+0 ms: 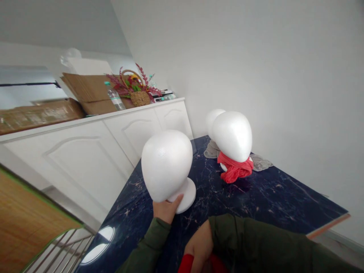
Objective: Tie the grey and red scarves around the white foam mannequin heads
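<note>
A white foam mannequin head (167,163) stands tilted on the dark blue marbled table (267,197). My left hand (165,209) is closed around its neck, just above the round base (188,195). Low in the view, my right hand (200,240) holds a red cloth (186,263), which runs out of the frame at the bottom. Farther back on the table is a second foam head (233,136) with a coral-red scarf (236,168) wrapped about its neck. Part of a third white head (212,119) shows behind it.
Grey lacy fabric (260,163) lies beside the second head, with more grey cloth (212,149) behind. A white cabinet (99,151) along the left carries cardboard boxes (93,93), a water bottle (114,96) and a flower basket (140,98). A wooden panel (28,223) stands at lower left.
</note>
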The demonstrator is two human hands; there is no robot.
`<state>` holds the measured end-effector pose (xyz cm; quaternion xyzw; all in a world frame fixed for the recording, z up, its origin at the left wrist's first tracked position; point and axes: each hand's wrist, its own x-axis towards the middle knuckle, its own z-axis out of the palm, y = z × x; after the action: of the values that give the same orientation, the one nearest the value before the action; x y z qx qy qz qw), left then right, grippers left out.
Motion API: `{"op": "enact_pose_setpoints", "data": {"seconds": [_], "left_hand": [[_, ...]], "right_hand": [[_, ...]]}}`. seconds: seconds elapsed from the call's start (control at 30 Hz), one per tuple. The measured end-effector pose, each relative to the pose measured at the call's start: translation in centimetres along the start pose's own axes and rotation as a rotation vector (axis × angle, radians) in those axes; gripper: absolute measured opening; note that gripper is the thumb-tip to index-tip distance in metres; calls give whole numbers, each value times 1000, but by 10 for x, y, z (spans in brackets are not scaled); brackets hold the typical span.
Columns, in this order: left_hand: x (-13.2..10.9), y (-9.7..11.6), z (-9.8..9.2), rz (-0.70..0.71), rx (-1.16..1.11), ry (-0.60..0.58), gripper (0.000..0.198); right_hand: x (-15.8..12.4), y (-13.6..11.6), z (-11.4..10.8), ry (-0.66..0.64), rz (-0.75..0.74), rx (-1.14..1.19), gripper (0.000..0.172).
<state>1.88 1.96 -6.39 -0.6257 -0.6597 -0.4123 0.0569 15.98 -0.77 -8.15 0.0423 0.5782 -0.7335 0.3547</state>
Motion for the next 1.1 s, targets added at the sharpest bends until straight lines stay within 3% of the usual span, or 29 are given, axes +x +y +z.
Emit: {"op": "enact_pose_setpoints", "data": {"seconds": [0.2, 0.47, 0.63, 0.77, 0.8, 0.87, 0.97, 1.1], "left_hand": [[-31, 18, -13, -133, 216, -3, 58], [-56, 30, -12, -282, 310, -92, 62], [-70, 32, -21, -279, 140, -64, 66], [-107, 33, -43, -332, -328, 80, 62], [-117, 35, -50, -343, -450, 16, 58], [-136, 42, -65, -349, -588, -229, 47], [-150, 53, -84, -283, -596, -555, 36], [-153, 55, -103, -189, -528, -837, 35]], "right_hand": [[-11, -12, 15, -12, -94, -108, 37], [-20, -13, 25, 80, -171, -147, 44], [-26, -6, 31, 199, -296, -94, 45], [-30, 0, 35, 229, -397, -22, 47], [-31, 0, 35, 233, -402, -25, 49], [-30, -1, 37, 266, -368, -66, 53], [-29, -2, 42, 332, -282, -153, 55], [-30, 4, 55, 319, -324, -160, 52]]}}
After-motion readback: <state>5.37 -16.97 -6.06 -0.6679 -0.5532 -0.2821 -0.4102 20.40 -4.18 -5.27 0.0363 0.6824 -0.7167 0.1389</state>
